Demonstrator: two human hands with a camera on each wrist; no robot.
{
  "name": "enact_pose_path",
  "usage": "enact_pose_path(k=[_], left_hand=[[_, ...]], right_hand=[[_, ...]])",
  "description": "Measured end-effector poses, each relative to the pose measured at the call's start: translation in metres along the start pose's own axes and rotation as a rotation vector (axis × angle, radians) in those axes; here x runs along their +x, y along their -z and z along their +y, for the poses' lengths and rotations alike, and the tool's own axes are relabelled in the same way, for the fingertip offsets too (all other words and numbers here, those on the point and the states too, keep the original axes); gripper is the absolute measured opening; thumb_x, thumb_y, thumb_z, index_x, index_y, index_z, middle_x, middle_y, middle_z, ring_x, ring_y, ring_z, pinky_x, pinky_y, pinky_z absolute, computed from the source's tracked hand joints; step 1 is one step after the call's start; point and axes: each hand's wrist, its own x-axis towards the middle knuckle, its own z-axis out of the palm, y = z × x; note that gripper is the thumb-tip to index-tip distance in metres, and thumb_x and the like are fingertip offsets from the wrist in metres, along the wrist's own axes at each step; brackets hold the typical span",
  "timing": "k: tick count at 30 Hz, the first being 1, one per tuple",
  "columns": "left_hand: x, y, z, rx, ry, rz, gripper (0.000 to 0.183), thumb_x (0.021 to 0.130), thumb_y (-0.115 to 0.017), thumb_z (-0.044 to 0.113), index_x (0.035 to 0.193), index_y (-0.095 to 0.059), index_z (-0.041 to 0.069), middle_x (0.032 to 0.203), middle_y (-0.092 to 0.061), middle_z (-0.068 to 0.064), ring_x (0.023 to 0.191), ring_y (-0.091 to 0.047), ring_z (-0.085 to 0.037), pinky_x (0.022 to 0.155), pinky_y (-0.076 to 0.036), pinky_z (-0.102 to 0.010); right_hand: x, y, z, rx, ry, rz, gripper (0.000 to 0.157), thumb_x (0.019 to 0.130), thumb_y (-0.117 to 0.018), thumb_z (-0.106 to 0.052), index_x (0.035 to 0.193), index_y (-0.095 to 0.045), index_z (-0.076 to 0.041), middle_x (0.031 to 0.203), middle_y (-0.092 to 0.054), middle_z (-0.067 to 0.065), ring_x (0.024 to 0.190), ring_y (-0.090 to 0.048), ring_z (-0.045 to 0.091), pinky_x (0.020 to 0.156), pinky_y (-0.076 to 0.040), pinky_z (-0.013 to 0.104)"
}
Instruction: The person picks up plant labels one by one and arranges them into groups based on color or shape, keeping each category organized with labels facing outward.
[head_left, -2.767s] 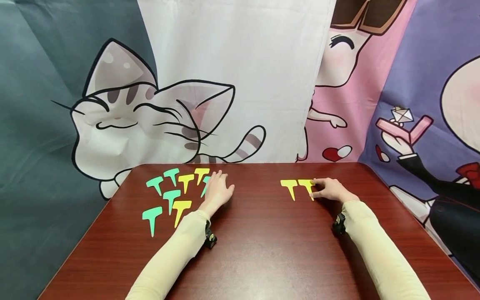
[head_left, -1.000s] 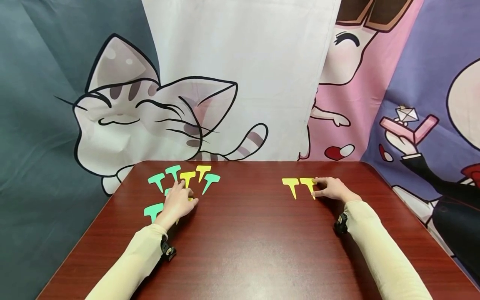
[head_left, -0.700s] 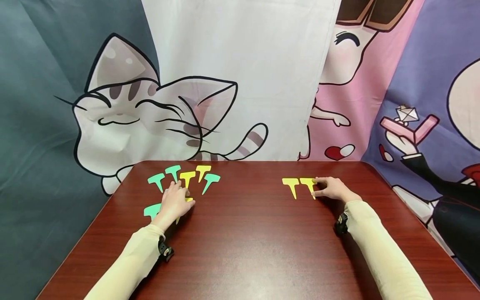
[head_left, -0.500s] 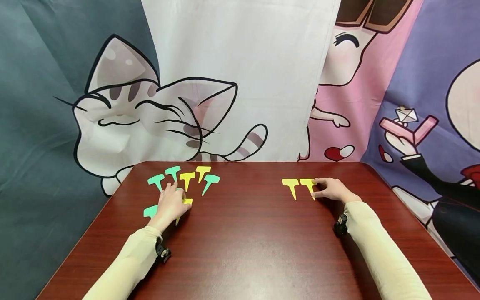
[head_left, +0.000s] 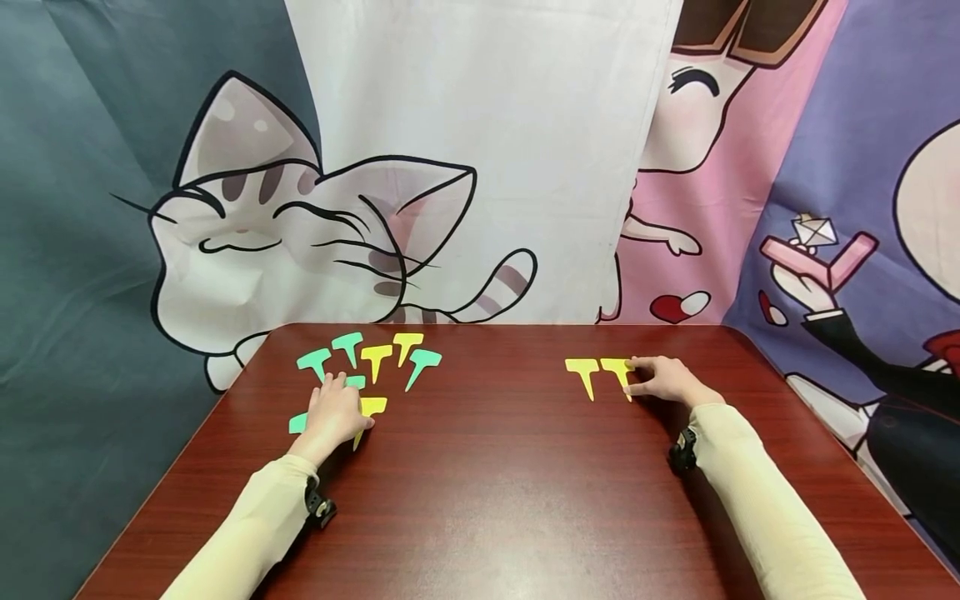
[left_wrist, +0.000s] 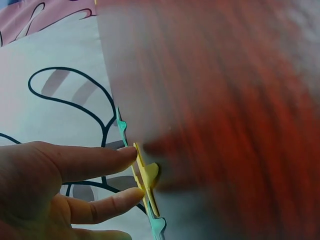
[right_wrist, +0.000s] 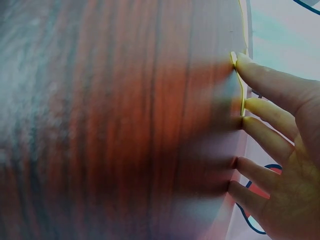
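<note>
Flat T-shaped plant labels lie on the table, green and yellow mixed at the left. My left hand (head_left: 333,412) is over that group with its fingers extended, beside a yellow label (head_left: 372,406). It partly covers a green label (head_left: 297,423) and another green label (head_left: 355,382). In the left wrist view, thumb and finger are close to a yellow label (left_wrist: 150,175); contact is unclear. My right hand (head_left: 666,379) touches a yellow label (head_left: 615,365) with thumb and index fingertips, fingers spread in the right wrist view. Another yellow label (head_left: 582,367) lies just left of it.
Farther back at the left lie two yellow labels (head_left: 377,357) and several green ones, including a green label (head_left: 424,360) on the right of the group. The brown table (head_left: 480,483) ends at a printed cloth backdrop (head_left: 480,200).
My left hand has moved left and toward me, from the green label at the group's right side, which now shows fully. My right hand stays at the same yellow label.
</note>
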Motion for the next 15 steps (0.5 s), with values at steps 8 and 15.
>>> enact_pose_path(k=[8,15], left_hand=[[-0.0003,-0.0003,0.0,0.017,0.007,-0.025,0.026,0.08,-0.073,0.024,0.066,-0.06,0.007,0.148,-0.024,-0.035,0.139,-0.013,-0.051,0.112,-0.015,-0.062],[-0.0009,0.0005,0.0017,0.033,0.005,-0.022,0.022,0.08,-0.073,0.023,0.071,-0.064,0.005,0.147,-0.026,-0.036,0.138,-0.015,-0.053,0.112,-0.015,-0.063]], right_hand=[[-0.0025,0.0006,0.0011,0.011,0.008,0.017,0.075,0.076,-0.074,-0.046,0.132,-0.054,-0.001,0.135,-0.05,0.028,0.125,-0.04,0.05,0.1,-0.034,0.064],[0.0006,-0.0022,0.0025,-0.011,0.008,0.015,0.072,0.078,-0.074,-0.043,0.133,-0.054,-0.001,0.136,-0.05,0.025,0.127,-0.039,0.049,0.102,-0.033,0.063]])
